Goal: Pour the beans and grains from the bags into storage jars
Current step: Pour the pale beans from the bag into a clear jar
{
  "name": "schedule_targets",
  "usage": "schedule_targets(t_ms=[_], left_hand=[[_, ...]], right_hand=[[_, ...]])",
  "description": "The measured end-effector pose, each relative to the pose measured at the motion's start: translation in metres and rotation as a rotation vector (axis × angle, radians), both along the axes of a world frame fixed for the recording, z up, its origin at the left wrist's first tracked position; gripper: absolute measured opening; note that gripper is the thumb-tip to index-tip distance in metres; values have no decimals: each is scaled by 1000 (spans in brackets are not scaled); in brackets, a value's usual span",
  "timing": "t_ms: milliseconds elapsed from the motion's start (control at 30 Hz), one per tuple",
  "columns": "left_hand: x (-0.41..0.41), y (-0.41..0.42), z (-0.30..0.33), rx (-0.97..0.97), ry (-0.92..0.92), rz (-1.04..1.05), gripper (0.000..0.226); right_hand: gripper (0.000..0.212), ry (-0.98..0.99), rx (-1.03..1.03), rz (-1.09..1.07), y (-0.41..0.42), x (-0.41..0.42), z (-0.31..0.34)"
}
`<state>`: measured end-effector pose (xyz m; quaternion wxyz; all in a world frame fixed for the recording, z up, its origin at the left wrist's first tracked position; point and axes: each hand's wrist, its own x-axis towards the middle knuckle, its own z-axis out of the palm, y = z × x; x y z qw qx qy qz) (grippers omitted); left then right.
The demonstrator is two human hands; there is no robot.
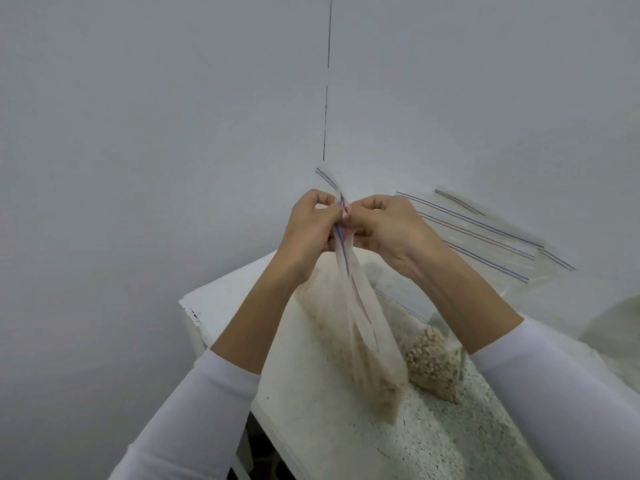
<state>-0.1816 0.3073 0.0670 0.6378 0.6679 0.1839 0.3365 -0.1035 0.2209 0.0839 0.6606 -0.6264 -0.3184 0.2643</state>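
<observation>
A clear zip-seal plastic bag of pale grain point(363, 344) is hanging above the speckled white stone counter point(450, 431), its seal strip raised to the person's fingers. The left hand point(308, 226) and right hand point(384, 226) are each pinching one lip of the seal, apparently to pull it open. A second clear bag of round tan beans point(433, 365) is lying just behind. No jar is showing.
</observation>
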Motion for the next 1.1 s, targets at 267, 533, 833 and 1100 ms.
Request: schedule_targets(t_ms=[267,533,833,1100], left_hand=[[-15,27,-34,-61,167,-96,13],[-30,53,-29,303,411,-88,19],[-50,96,-43,547,603,117,16],[-74,119,-40,572,679,119,20]], right_hand=[[22,-182,-386,12,15,-4,-18],[11,-460,-598,-35,29,7,-15],[7,-631,-728,-111,22,38,-19],[19,-746,-792,-193,5,71,-13]])
